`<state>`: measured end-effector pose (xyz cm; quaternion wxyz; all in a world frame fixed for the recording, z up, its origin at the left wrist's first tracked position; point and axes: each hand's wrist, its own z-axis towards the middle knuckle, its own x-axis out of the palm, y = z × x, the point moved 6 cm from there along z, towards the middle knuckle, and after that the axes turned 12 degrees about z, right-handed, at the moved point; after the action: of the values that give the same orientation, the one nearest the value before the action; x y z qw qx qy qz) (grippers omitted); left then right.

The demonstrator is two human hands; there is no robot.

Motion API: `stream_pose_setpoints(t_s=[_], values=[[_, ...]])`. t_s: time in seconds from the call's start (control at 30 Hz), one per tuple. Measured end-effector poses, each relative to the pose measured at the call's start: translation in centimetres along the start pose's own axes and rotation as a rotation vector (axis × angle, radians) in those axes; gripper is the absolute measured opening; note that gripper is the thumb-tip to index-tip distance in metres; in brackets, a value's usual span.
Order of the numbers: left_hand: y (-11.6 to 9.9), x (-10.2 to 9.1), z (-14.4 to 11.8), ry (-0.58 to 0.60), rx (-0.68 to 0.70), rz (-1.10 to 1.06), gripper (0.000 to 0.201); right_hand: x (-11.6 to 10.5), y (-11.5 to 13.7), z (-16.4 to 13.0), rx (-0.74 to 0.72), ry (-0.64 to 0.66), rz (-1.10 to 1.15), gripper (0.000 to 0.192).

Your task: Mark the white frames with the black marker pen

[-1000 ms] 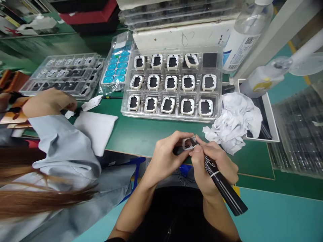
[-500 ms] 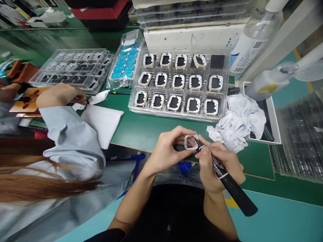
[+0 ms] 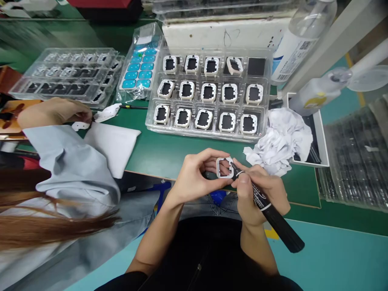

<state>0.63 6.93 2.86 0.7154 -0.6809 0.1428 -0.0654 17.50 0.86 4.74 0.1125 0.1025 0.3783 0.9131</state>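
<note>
The left hand (image 3: 195,176) pinches a pale, squarish hollow frame (image 3: 218,167) between thumb and fingers above the green table (image 3: 157,155), while the right hand's (image 3: 274,192) closed fingers slant a black marker (image 3: 283,226) against its side. Beyond, a clear tray (image 3: 200,133) holds fourteen similar frames; a white box (image 3: 323,149) holds dark pieces.

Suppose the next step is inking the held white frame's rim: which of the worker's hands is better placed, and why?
Probably the right hand: it grips the black marker pen, whose tip is at or close to the white frame. The left hand is occupied, holding that frame between thumb and fingers.
</note>
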Motion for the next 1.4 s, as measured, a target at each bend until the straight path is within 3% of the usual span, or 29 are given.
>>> stream_pose_setpoints(t_s=[0.2,0.33,0.4,0.47,0.6,0.7,0.87,0.93,1.07,1.23,1.33,1.4], values=[[0.0,0.0,-0.5,0.043,0.032,-0.018,0.054,-1.6,0.0,-0.4,0.009,-0.116,0.015,0.015],[-4.3,-2.2,1.7,-0.005,0.343,0.253,0.054,-2.4,-0.6,-1.3,0.018,-0.172,-0.003,0.020],[-6.9,-2.9,5.0,-0.059,0.514,0.477,0.055,-2.3,-0.9,-1.6,0.012,-0.176,-0.026,0.017],[-9.0,-2.7,10.1,-0.082,0.625,0.637,0.052,-2.1,-1.2,-1.7,0.009,-0.181,-0.045,0.015],[-10.0,-0.7,21.2,-0.079,0.594,0.867,0.053,-1.9,-1.2,-1.6,0.015,-0.193,-0.062,0.012],[-9.3,0.2,24.9,-0.013,0.511,0.998,0.052,-1.9,-1.1,-1.6,0.009,-0.213,-0.076,0.011],[-9.0,-3.0,21.7,-0.224,0.531,1.039,0.038,-1.9,-0.9,-1.7,-0.018,-0.234,-0.081,0.013],[-8.3,-3.9,20.5,-0.220,0.469,1.121,0.025,-1.7,-0.9,-1.8,-0.027,-0.222,-0.078,0.012],[-7.5,-3.5,20.7,-0.153,0.421,1.201,0.021,-1.7,-1.1,-1.9,-0.033,-0.221,-0.082,0.013],[-9.0,-2.4,21.5,-0.197,0.401,1.195,0.025,-1.8,-1.2,-1.9,-0.028,-0.223,-0.091,0.012],[-9.8,-3.2,17.6,-0.274,0.414,1.025,0.023,-1.9,-1.1,-1.9,-0.035,-0.230,-0.084,0.011],[-9.0,-4.3,12.9,-0.316,0.355,0.695,0.018,-2.0,-1.2,-1.9,-0.039,-0.231,-0.071,0.011]])
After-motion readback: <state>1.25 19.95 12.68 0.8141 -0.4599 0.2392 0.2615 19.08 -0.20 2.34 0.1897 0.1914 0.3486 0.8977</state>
